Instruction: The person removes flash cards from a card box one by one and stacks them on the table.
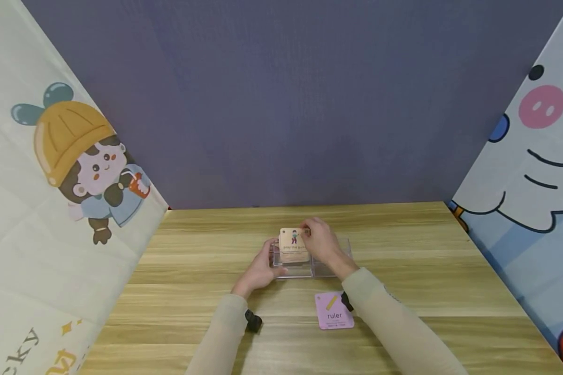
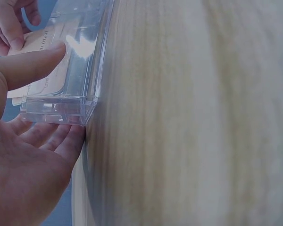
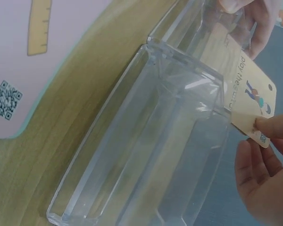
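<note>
A clear plastic box with two compartments stands on the table. My left hand holds its left end, the thumb along the front and the other fingers around the end wall. The fingertips of my right hand pinch the top right corner of a cream flashcard with a guitar player on it. That card stands in the left compartment, its upper part above the rim. At least one more card lies against it. In the right wrist view, the right compartment holds no cards.
A pink flashcard reading "ruler" lies flat on the wooden table, in front of the box and beside my right sleeve. A dark grey panel rises behind the table. Printed cloths hang at the left and right.
</note>
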Demonstrator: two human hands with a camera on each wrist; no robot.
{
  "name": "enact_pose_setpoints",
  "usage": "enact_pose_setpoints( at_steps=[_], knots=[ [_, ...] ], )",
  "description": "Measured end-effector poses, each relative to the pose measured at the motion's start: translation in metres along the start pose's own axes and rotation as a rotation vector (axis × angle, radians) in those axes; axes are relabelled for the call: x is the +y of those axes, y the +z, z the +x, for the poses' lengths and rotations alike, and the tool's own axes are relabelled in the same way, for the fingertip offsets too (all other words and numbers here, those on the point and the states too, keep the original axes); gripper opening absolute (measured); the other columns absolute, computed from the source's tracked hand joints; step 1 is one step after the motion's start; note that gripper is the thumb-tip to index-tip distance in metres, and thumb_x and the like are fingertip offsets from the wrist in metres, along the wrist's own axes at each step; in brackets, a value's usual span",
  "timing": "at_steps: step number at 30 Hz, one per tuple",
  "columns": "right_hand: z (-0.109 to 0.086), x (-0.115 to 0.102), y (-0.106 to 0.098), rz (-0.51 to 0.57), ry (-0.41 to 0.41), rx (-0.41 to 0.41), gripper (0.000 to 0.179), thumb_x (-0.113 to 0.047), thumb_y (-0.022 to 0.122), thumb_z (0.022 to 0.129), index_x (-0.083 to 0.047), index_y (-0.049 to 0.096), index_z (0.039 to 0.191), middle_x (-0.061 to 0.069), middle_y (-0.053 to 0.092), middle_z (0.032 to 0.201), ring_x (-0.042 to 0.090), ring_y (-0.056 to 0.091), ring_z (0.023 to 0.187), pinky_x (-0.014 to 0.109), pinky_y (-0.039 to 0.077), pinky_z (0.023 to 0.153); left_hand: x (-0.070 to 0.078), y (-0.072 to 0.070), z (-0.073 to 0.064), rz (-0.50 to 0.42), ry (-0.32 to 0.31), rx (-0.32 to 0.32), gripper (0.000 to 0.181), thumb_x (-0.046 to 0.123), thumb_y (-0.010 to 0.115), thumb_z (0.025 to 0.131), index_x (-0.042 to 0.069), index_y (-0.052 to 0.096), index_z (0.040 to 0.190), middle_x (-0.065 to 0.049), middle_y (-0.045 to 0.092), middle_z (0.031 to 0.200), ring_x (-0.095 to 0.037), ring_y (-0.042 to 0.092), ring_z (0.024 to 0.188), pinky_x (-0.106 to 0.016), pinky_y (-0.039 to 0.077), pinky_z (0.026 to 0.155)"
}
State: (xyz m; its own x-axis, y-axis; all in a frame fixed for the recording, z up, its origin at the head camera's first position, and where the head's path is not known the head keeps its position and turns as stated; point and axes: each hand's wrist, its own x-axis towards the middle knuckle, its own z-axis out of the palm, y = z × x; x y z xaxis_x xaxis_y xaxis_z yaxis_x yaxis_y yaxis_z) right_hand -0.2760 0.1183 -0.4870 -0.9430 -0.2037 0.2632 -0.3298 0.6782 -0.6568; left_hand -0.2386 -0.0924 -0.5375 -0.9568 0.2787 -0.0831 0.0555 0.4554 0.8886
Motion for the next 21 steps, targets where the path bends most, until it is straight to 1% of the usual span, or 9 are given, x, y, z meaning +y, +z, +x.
enact_pose_setpoints(
  at_steps=[6,9,14,18,21],
  knots=[
    [-0.031,-0.024,0.011,0.037,0.017,0.061,0.018,-0.003,0.068,0.094,-0.005,0.071,0.111,0.007,0.067,0.11,0.021,0.064,0.094,0.036,0.058,0.082,-0.01,-0.011,-0.029,0.014,0.028,-0.052,0.093,0.011,0.081,0.085,0.015,0.024,0.159,-0.022,0.045,0.148,-0.042,0.046,0.135,-0.057,0.035,0.114],
    [-0.032,-0.025,0.01,0.067,0.0,0.073,0.018,-0.003,0.068,0.093,-0.006,0.071,0.11,0.006,0.066,0.108,0.02,0.062,0.091,0.035,0.058,0.08,-0.011,-0.012,-0.03,0.01,0.03,-0.052,0.093,0.011,0.081,0.085,0.016,0.024,0.159,-0.022,0.045,0.148,-0.043,0.046,0.135,-0.058,0.035,0.114],
    [-0.033,-0.025,0.005,0.125,-0.023,0.094,0.019,0.0,0.067,0.092,-0.003,0.071,0.11,0.008,0.066,0.107,0.021,0.061,0.09,0.034,0.057,0.078,-0.008,-0.011,-0.033,0.008,0.026,-0.054,0.092,0.01,0.08,0.086,0.016,0.024,0.159,-0.022,0.045,0.148,-0.044,0.045,0.136,-0.058,0.035,0.114],
    [-0.035,-0.027,0.001,0.158,-0.022,0.107,0.02,0.002,0.065,0.092,-0.001,0.07,0.112,0.01,0.065,0.108,0.023,0.062,0.092,0.035,0.058,0.08,-0.005,-0.01,-0.035,0.015,0.022,-0.051,0.093,0.01,0.081,0.085,0.016,0.024,0.158,-0.02,0.047,0.146,-0.041,0.048,0.134,-0.055,0.037,0.114],
    [-0.036,-0.029,-0.002,0.176,-0.015,0.109,0.02,0.003,0.065,0.093,0.0,0.07,0.112,0.01,0.064,0.108,0.024,0.063,0.094,0.035,0.059,0.082,-0.004,-0.009,-0.036,0.019,0.032,-0.049,0.093,0.009,0.081,0.084,0.014,0.025,0.157,-0.02,0.049,0.144,-0.04,0.05,0.131,-0.055,0.039,0.112]
  ],
)
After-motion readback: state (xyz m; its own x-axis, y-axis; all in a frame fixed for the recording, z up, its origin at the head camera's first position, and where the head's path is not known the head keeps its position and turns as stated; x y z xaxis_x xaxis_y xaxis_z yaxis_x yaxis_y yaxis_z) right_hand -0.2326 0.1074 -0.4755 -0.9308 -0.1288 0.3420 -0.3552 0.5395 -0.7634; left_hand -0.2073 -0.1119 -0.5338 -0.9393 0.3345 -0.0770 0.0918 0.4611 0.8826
